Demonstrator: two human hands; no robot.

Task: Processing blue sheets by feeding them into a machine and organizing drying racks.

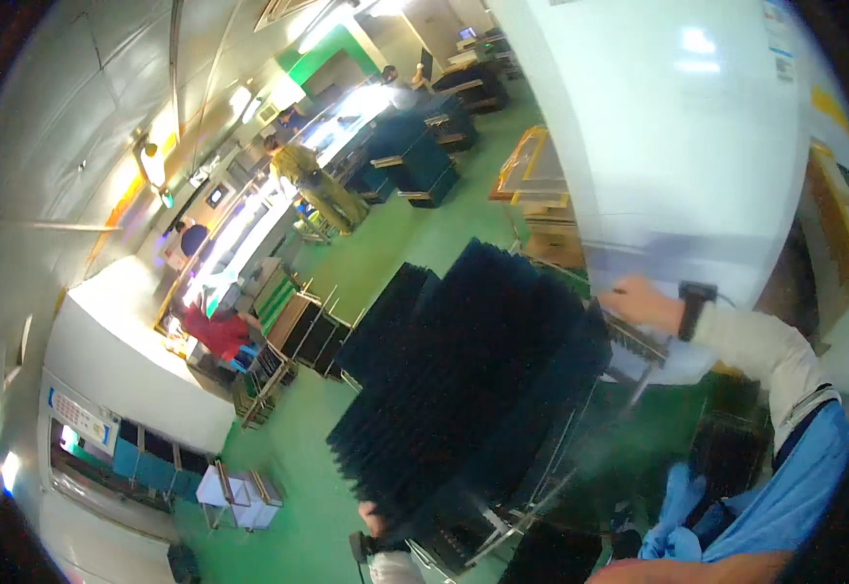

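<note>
A large stack of black sheets or panels [473, 360] with a ridged, stepped edge stands in front of me on a metal-framed cart [532, 516]. At the right corner of the stack, my right hand [642, 302] is closed at the top of the cart's metal end frame [639, 336]; the exact hold is blurred. My left hand [373, 521] is at the stack's near left edge, its fingers partly hidden against the dark panels. Dark bands circle both wrists. Behind the large stack, another black stack [386, 321] shows.
A white wall or cabinet [678, 146] rises close on the right. Wooden trays [541, 185] are piled beside it. Further off, people [313, 185] work along a lit bench [249, 238]. Dark-loaded carts [410, 156] and a white cart [239, 496] stand on the green floor [293, 438].
</note>
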